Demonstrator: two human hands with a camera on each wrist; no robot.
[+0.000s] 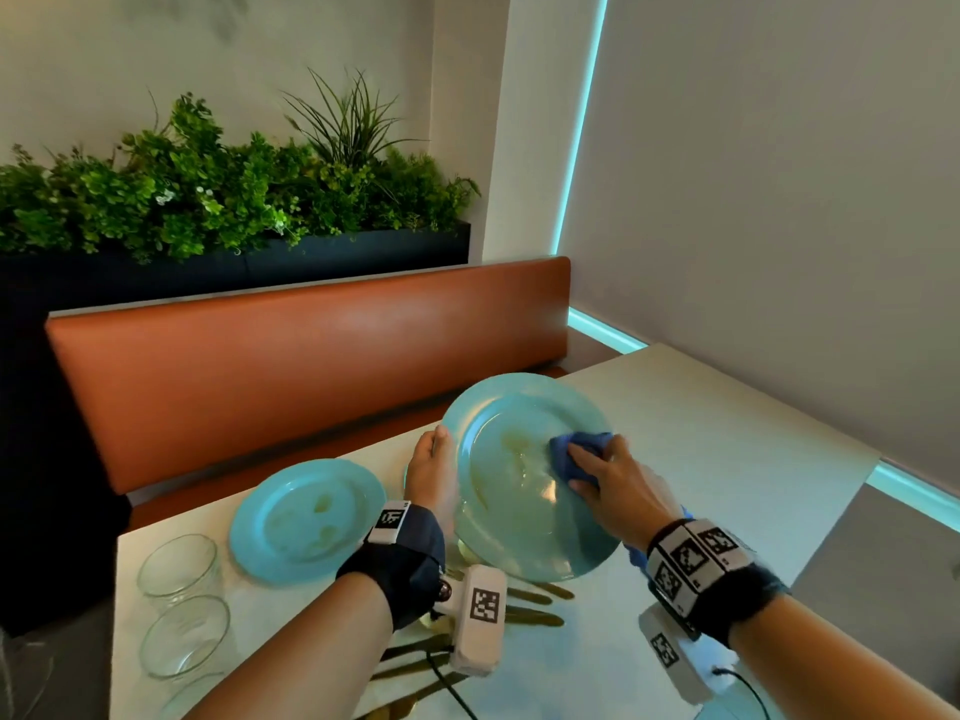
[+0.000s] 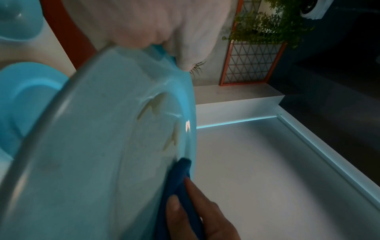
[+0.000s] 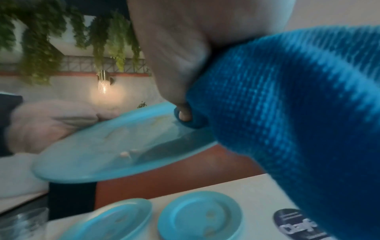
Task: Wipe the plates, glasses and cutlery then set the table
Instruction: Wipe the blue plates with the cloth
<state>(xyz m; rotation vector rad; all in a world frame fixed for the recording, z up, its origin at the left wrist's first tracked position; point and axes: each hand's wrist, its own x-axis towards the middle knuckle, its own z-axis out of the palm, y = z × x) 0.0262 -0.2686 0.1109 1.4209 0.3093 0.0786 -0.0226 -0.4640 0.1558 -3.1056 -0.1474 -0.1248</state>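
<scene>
Plate (image 1: 519,517), streaked yellow, tilts above the counter (image 1: 727,449); your left hand (image 1: 431,475) grips its nine o'clock rim. Your right hand (image 1: 608,480) presses a bunched blue cloth (image 1: 566,449) at three o'clock. Pressing hard could twist it loose onto the cutlery (image 1: 535,605) below.

Held a pale turquoise plate (image 1: 524,532) smeared with yellowish streaks, wiped with a deep blue ribbed cloth (image 1: 574,449). Showed a second turquoise plate (image 1: 306,517) with the same yellowish marks, clear glasses (image 1: 179,563), gold-toned cutlery (image 1: 535,605) and a whitish table (image 1: 727,433). Wore black wrist bands (image 1: 727,579) bearing black-and-white square-patterned tags, before a rust-orange bench back (image 1: 311,366) and green plants (image 1: 208,189).
</scene>
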